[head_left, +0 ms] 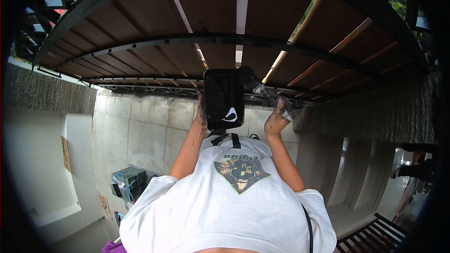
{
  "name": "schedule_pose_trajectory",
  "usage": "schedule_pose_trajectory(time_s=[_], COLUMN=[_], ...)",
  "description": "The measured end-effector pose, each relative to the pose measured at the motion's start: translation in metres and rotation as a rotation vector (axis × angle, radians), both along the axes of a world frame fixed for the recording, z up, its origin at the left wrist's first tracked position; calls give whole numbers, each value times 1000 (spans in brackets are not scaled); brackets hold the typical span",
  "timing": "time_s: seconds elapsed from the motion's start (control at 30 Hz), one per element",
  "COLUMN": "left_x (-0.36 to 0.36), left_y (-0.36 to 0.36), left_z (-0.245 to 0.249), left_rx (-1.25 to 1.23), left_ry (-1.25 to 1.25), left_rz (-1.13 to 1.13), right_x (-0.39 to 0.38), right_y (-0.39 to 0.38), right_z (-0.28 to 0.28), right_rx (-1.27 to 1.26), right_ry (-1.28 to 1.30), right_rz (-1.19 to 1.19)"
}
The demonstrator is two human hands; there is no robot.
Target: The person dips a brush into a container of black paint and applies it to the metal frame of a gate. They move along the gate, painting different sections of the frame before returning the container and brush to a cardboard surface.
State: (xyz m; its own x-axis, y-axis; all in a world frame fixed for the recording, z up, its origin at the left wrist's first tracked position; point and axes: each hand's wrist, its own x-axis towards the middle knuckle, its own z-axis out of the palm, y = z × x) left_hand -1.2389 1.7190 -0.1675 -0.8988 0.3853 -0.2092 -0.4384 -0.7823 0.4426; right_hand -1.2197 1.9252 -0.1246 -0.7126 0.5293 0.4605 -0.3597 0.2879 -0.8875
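My left hand (201, 111) is closed on the side of a black rectangular paint tray (222, 98), held up in front of my chest. Glossy black covers its inside, and a white patch shows near its lower edge. My right hand (280, 118), smeared with dark paint, grips a paintbrush (266, 92). The brush points up and left, its dark head close to the tray's upper right corner; motion blur and the dark background hide whether they touch. Just beyond both hands stands a gate (267, 9) with brown panels and a black metal frame.
Grey tiles (131, 112) cover the floor below. Rough stone-like pillars (370, 112) flank the gate. A cord-tied box (129, 182) sits at the lower left, and a dark slatted piece (372, 236) is at the lower right. Steps lie on the right.
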Motion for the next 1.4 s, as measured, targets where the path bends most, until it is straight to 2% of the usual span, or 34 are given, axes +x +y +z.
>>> schedule_pose_trajectory(time_s=[0.03, 0.1, 0.13, 0.23, 0.3, 0.37, 0.4, 0.5, 0.57, 0.63, 0.67, 0.8, 0.93, 1.03, 1.07, 1.1, 1.13, 1.17, 1.2, 1.23, 1.27, 1.3, 1.4], left_x=[-4, -9, -13, -24, -24, -29, -33, -40, -43, -46, -47, -52, -56, -51, -50, -56, -56, -55, -55, -54, -54, -57, -47], left_y=[-11, -32, -42, -66, -79, -92, -98, -109, -115, -120, -121, -127, -132, -136, -137, -135, -140, -146, -147, -149, -152, -155, -157], left_z=[-2, -3, -3, -4, -7, -7, -7, -8, -9, -10, -10, -9, -9, -15, -18, -21, -36, -50, -47, -46, -55, -64, -29], left_rx=[4, 8, -30, -35, -48, -66, -75, -95, -104, -112, -116, -129, -130, -102, -91, -73, -59, -38, 2, 44, 57, 65, 14], left_ry=[-13, -30, -23, -13, -34, -47, -51, -67, -75, -80, -80, -74, -54, -56, -52, -31, -60, -73, -122, -165, -182, -209, 4], left_rz=[-13, -44, -42, -51, -66, -89, -101, -126, -134, -144, -148, -159, -146, -140, -138, -135, -122, -103, -112, -115, -157, -196, -210], right_x=[-10, -29, -42, -67, -78, -88, -89, -85, -80, -78, -75, -82, -78, -74, -72, -77, -78, -75, -73, -81, -81, -76, -70], right_y=[-8, -25, -30, -51, -63, -71, -70, -60, -65, -75, -78, -116, -129, -114, -105, -99, -82, -71, -67, -47, -35, -38, -36], right_z=[3, 11, -3, -8, -19, -9, -9, -21, -20, -15, -24, -42, -33, -39, -30, -33, -51, -50, -30, -64, -77, -48, -48], right_rx=[3, -303, -390, -304, -353, -280, -379, -356, -386, -270, -193, -90, -44, 102, -2, -209, -272, -169, -420, -221, -233, -250, -202], right_ry=[1, 45, 34, 50, 9, -59, -26, 118, 126, 28, -55, -59, 22, 7, -52, 14, -15, -44, -153, 83, 48, -2, -25], right_rz=[-15, -63, -87, -178, -222, -443, -465, -547, -599, -598, -507, -352, -208, -282, -270, -323, -362, -429, -481, -558, -618, -653, -634])
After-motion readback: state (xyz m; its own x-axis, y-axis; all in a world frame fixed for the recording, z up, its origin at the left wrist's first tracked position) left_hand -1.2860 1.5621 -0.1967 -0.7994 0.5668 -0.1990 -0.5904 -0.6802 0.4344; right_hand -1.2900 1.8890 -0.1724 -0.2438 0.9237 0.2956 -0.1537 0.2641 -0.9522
